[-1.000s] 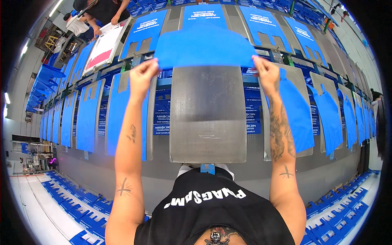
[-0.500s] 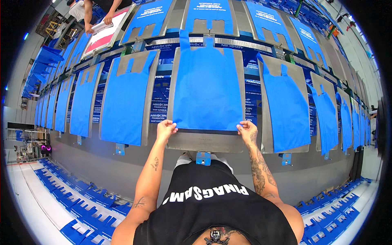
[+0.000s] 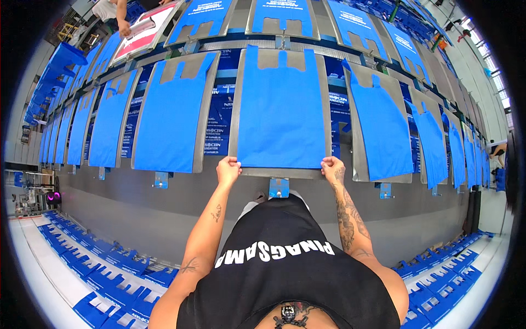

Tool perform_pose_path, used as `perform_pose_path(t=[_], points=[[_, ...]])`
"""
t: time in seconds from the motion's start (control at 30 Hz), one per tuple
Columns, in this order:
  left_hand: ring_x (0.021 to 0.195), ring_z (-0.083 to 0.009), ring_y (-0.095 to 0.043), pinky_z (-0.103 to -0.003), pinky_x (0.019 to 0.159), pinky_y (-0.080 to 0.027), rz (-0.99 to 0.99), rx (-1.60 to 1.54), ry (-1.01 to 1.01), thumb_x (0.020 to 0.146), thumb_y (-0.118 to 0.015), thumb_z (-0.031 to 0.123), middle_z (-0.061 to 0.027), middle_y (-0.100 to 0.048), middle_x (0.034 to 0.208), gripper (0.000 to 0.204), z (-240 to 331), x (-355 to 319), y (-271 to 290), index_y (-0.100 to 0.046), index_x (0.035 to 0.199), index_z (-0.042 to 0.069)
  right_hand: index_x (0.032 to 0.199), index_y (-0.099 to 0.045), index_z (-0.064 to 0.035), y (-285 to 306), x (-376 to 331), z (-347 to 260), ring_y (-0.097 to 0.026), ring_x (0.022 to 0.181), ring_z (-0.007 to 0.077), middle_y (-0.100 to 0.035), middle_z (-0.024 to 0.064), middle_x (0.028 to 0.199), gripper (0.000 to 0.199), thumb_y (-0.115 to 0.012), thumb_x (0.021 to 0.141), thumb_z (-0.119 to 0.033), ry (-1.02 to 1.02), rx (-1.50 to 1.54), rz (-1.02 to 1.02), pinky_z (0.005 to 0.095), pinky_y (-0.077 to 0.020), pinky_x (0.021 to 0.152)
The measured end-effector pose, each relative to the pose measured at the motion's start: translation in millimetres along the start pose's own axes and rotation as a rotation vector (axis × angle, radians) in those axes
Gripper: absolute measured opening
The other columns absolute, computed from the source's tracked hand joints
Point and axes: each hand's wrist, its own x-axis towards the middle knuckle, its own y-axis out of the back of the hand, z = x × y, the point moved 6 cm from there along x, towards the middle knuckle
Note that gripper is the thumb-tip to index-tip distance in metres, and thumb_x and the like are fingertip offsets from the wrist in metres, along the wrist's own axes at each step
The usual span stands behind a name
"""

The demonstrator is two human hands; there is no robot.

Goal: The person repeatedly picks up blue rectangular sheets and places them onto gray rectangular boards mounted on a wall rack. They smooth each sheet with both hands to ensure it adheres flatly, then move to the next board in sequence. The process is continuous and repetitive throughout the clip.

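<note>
A blue fabric bag (image 3: 281, 115) with cut-out handles lies flat on a grey board (image 3: 323, 71) straight in front of me. Its handle end points away from me. At the near left corner, my left hand (image 3: 229, 170) pinches the bag's hem between thumb and fingers. My right hand (image 3: 333, 169) grips the near right corner the same way. The bottom hem is stretched straight between both hands, just above the board's near edge. Under that edge shows a blue metal bracket (image 3: 279, 188).
Similar boards carry blue bags to the left (image 3: 174, 118) and right (image 3: 381, 126). Across the rack, bags with white print (image 3: 282, 16) lie in another row. A co-worker's hand (image 3: 125, 28) rests at a red-and-white framed screen (image 3: 137, 39). More bags (image 3: 104, 263) line the floor behind me.
The bag's far end, bunched and raised before, now lies flat with its handles spread on the board. My hands still hold the near corners. The co-worker has shifted mostly out of view.
</note>
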Motion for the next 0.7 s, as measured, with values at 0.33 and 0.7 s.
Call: perform_pose_path(t=[0.33,0.7], points=[[0.085,-0.0266,-0.072,-0.039,0.081,-0.055,0.073,0.344,-0.125,0.082,-0.076,0.012,-0.0099,-0.074,0.086,0.02,2,-27,19,-0.069,0.1,0.005,0.088,-0.068,-0.0033,9,-31,18,-0.062,0.068,0.0093,-0.069,0.0026,0.075,0.016,-0.079,0.083,-0.013,0.089,-0.141,0.04,0.0271,-0.0511,0.066],[0.079,-0.0259,-0.07,-0.039,0.076,-0.054,0.115,0.379,-0.207,0.082,-0.076,0.012,-0.009,-0.071,0.081,0.022,-2,-39,18,-0.065,0.1,0.005,0.088,-0.069,-0.0065,6,-50,-3,-0.068,0.071,0.0196,-0.069,0.0079,0.074,0.018,-0.078,0.081,-0.021,0.147,-0.327,0.074,0.0362,-0.0537,0.07]])
